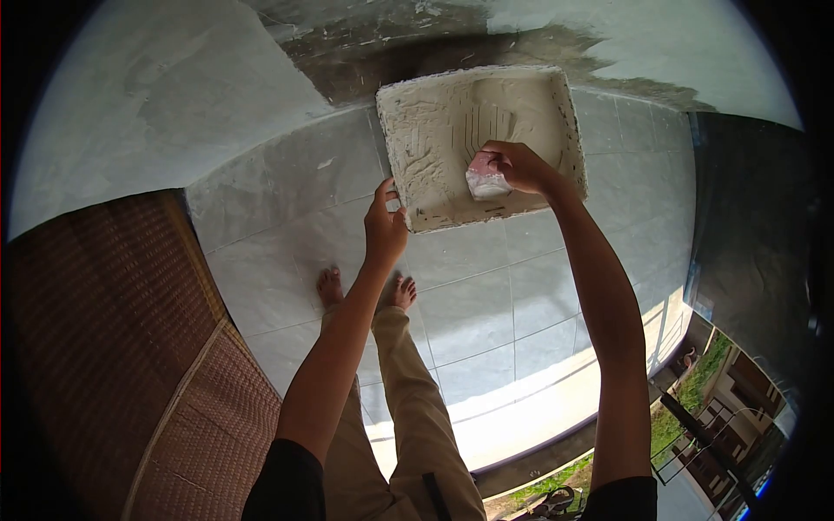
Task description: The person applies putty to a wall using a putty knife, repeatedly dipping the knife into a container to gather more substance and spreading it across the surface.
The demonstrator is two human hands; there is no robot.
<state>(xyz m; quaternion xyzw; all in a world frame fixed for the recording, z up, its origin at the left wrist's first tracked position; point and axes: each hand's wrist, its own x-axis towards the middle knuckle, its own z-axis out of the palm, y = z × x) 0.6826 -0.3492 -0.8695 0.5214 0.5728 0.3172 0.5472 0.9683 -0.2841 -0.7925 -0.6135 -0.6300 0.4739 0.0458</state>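
Note:
A square tray, crusted along its rim, holds wet, cream-coloured plaster. My left hand grips the tray's near left corner, fingers along the outer wall. Closed around a pink flat scraper, my right hand is over the tray's near right part. White paste coats the scraper's lower part, and its edge is at the plaster. Parallel ridges run through the plaster just beyond the scraper.
Grey tiles cover the floor, with my bare feet on them. Behind the tray, the wall has a dark, rough patch. Woven brown matting is at left; a dark sheet is at right.

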